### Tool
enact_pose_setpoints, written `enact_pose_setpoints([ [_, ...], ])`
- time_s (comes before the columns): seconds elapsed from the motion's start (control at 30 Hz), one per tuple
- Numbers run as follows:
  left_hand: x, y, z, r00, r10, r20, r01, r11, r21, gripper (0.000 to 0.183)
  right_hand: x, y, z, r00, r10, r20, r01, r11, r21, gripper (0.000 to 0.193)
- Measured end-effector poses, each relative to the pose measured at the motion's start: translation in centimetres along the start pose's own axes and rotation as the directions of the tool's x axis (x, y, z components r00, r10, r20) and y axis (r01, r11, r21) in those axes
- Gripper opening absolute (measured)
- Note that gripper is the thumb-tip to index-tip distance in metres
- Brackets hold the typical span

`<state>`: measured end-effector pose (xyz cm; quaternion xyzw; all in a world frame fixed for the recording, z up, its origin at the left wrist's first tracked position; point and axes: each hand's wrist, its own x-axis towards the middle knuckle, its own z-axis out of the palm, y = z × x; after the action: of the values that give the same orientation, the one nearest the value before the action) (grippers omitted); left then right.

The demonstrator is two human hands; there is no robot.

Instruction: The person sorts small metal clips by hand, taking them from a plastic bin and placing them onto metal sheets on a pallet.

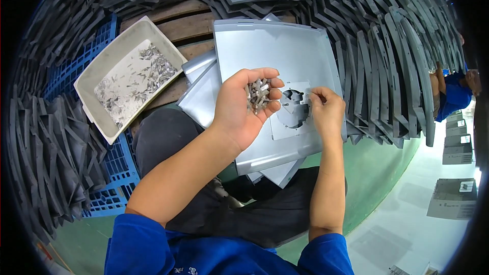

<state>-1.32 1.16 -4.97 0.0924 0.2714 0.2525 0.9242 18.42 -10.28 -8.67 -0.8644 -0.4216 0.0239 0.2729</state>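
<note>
My left hand point(233, 106) is cupped palm up, fingers curled round a heap of small grey metal pieces point(258, 94). It hovers over a pale grey sheet-metal panel point(265, 46) with raised, folded edges. To the right, my right hand point(328, 113) is closed in a pinch beside a round cutout point(295, 114) in the panel. Whatever sits between its fingertips, if anything, is too small to make out. A lighter square area point(277, 131) surrounds the cutout, and dark shapes show through the opening.
At the left, a cream plastic tub point(84, 84) holds many loose metal pieces. More panels point(201, 97) lie under the worked one, above wooden slats point(186, 26). Stacked grey metal parts point(377, 81) surround me. A blue plastic pallet point(119, 165) lies left; another person point(453, 94) is far right.
</note>
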Motion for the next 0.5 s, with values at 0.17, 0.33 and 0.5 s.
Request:
enact_pose_setpoints([
  [0.17,0.15,0.02,-0.09,1.0,0.008,0.011,-0.007,1.0,-0.026,0.024,0.12,0.78,0.19,0.998,-0.057,-0.034,0.056,0.998,-0.024,0.01],
  [0.33,0.02,-0.01,-0.17,1.0,0.009,0.028,-0.007,0.999,-0.054,0.025,0.0,0.42,0.14,0.999,-0.048,-0.022,0.048,0.999,-0.021,0.01],
  [0.5,-0.17,-0.1,-0.13,1.0,0.011,0.011,-0.01,0.999,-0.039,0.024,-0.27,0.64,0.31,0.989,-0.147,-0.025,0.143,0.984,-0.103,0.011],
])
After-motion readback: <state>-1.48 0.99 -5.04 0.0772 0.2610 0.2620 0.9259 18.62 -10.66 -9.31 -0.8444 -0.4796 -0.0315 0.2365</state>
